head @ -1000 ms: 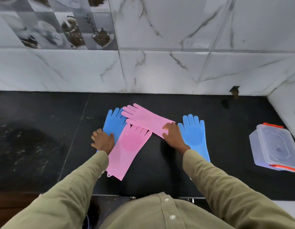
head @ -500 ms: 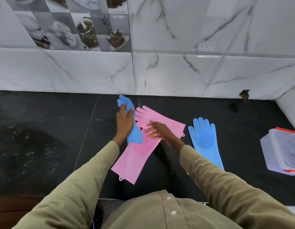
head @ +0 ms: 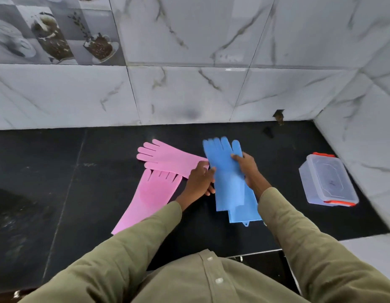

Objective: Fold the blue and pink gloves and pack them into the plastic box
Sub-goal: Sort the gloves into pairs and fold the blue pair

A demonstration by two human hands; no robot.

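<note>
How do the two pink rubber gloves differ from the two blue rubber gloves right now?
The two pink rubber gloves lie apart at an angle, overlapping only near the fingertips; the two blue rubber gloves are stacked, fingers aligned. The left hand and right hand hold the blue gloves; the pink ones lie free. Both pairs lie unfolded on the black counter.
</note>
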